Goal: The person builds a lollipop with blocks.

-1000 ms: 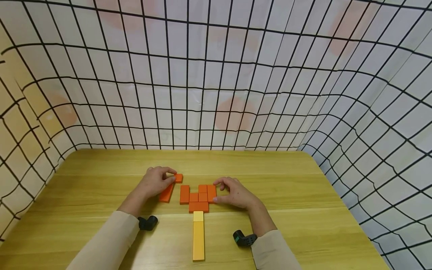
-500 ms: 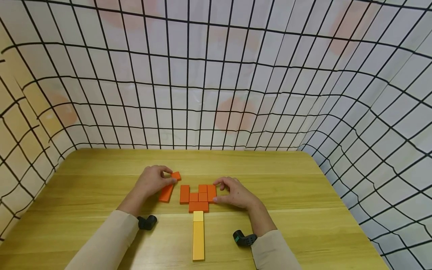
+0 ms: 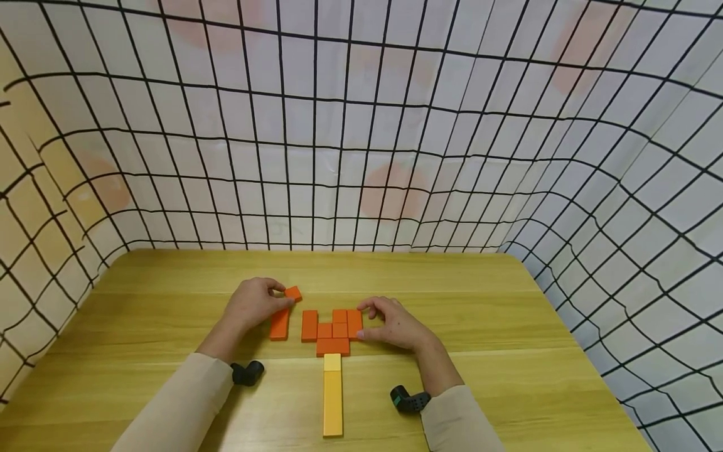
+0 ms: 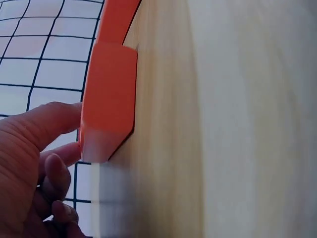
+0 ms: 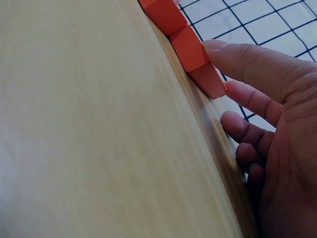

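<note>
In the head view my left hand (image 3: 252,304) pinches a small square orange block (image 3: 293,293) between thumb and index finger. The thumb lies over the far end of a long orange block (image 3: 279,328), hiding that end. My right hand (image 3: 395,323) holds the rightmost orange block (image 3: 354,324) of a group, thumb at its near end and index finger at its far end. In that group are an upright orange block (image 3: 309,326), small squares and a horizontal orange block (image 3: 332,346). The right wrist view shows the thumb (image 5: 247,57) against orange.
Below the group, a light yellow square block (image 3: 332,362) sits above a long yellow block (image 3: 332,405), in line. The wooden tabletop (image 3: 497,351) carries everything. Black wire mesh (image 3: 350,150) stands along the back and both sides. Each wrist wears a black camera (image 3: 247,373).
The small square has turned and shifted slightly left with my left hand. The long orange block has swung from slanted to nearly straight. My right hand has stayed still.
</note>
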`<action>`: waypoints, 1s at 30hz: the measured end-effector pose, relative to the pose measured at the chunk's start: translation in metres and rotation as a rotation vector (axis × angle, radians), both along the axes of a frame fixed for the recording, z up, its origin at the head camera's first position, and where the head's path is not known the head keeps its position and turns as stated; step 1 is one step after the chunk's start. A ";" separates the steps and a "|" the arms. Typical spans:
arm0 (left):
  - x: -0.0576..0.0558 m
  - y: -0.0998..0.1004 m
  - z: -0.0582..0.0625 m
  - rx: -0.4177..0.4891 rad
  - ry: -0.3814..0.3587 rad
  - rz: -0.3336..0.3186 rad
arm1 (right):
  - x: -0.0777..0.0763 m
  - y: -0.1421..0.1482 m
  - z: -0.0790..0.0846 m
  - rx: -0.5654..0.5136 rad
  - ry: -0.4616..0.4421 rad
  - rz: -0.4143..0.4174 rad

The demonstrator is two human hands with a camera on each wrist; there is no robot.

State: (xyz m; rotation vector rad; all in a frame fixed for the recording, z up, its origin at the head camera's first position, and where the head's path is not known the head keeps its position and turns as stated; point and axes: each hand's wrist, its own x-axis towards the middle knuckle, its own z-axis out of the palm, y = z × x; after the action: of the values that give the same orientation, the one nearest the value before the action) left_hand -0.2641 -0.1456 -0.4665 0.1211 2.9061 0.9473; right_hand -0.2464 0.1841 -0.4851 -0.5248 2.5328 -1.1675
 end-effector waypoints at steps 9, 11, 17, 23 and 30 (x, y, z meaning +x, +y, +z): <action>0.003 0.011 0.000 0.106 0.020 0.016 | -0.001 0.001 -0.001 0.010 -0.003 0.001; 0.004 0.013 0.000 0.127 0.016 0.008 | -0.001 0.001 -0.001 0.006 -0.004 0.002; 0.007 0.020 -0.001 0.182 0.002 -0.016 | 0.000 0.000 0.000 -0.002 -0.002 0.009; 0.009 0.028 0.001 0.238 -0.008 -0.085 | 0.000 -0.001 0.001 -0.005 -0.006 0.010; 0.013 0.036 0.006 0.245 -0.012 -0.138 | 0.001 -0.001 0.001 -0.003 -0.004 0.004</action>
State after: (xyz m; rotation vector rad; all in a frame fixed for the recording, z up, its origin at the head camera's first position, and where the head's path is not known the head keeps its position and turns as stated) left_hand -0.2514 -0.1096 -0.4609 0.3250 2.7166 1.2674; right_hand -0.2458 0.1833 -0.4838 -0.5277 2.5256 -1.1692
